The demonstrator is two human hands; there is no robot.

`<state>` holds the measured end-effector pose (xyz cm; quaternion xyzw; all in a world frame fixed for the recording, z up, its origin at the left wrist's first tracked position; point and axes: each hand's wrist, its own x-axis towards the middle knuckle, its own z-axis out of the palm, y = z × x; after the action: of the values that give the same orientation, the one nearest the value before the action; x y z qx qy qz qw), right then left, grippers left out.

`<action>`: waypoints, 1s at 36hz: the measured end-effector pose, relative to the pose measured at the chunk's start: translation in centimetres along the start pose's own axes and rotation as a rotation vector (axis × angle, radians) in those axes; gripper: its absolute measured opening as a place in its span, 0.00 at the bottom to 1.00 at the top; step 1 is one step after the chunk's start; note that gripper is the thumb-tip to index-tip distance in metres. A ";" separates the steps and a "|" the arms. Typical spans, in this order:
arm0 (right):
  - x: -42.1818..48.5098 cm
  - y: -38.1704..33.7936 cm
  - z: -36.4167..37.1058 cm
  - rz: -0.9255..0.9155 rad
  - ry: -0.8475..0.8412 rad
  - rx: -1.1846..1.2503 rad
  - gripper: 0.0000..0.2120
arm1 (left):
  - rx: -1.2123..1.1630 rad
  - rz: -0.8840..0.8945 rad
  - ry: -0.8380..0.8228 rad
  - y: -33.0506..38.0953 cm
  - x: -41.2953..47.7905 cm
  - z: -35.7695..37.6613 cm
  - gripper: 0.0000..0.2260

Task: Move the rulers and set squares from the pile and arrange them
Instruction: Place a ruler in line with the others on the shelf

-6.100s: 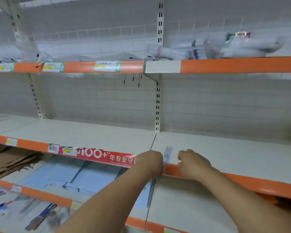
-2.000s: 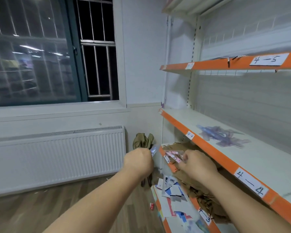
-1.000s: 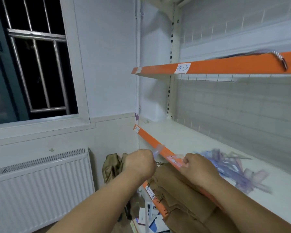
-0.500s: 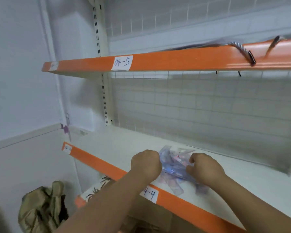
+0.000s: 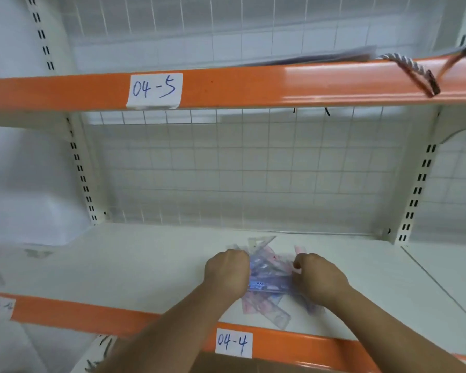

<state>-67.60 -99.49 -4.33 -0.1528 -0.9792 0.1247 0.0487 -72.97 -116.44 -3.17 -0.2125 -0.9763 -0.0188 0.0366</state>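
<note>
The pile of rulers and set squares (image 5: 269,275), translucent blue and pink pieces crossed at odd angles, lies on the white shelf (image 5: 135,267) just behind the 04-4 label (image 5: 233,343) and slightly to its right. One set square (image 5: 261,242) pokes out on the side farthest from that label, and a loose ruler (image 5: 277,316) lies nearest it, close to the orange front edge. The left hand (image 5: 226,273) is curled against the pile's left end, straight behind the label, and the right hand (image 5: 318,278) is curled against the right end, farther to the label's right. Both seem to grasp the bundle between them, though the fingertips are hidden behind the backs of the hands. The step looks like gathering the heap so it can be sorted. To do it well, I would squeeze gently from both ends so the thin, slippery plastic aligns instead of fanning out. Then lift like pieces off the top one at a time rather than dragging from underneath. The ruler nearest the label could slide off the front edge, so it is best drawn back first. There is bare shelf to the left of the label for laying rows. Far above the label hangs the 04-5 label (image 5: 154,90) on the upper shelf.
</note>
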 end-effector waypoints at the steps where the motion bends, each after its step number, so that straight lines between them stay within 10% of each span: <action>1: 0.0 0.0 0.1 -0.009 -0.006 -0.001 0.14 | -0.006 0.011 -0.002 -0.2 0.1 0.2 0.09; 19: 0.7 1.4 0.0 -0.101 -0.228 -0.088 0.32 | -0.061 0.026 -0.322 -3.2 1.5 1.2 0.22; 36: 1.6 3.0 -0.2 -0.155 -0.194 0.131 0.16 | -0.224 0.001 -0.184 -3.5 1.3 0.5 0.13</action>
<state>-68.25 -96.21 -4.84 -0.0605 -0.9779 0.1984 -0.0267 -75.60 -119.03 -3.67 -0.2163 -0.9673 -0.1080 -0.0772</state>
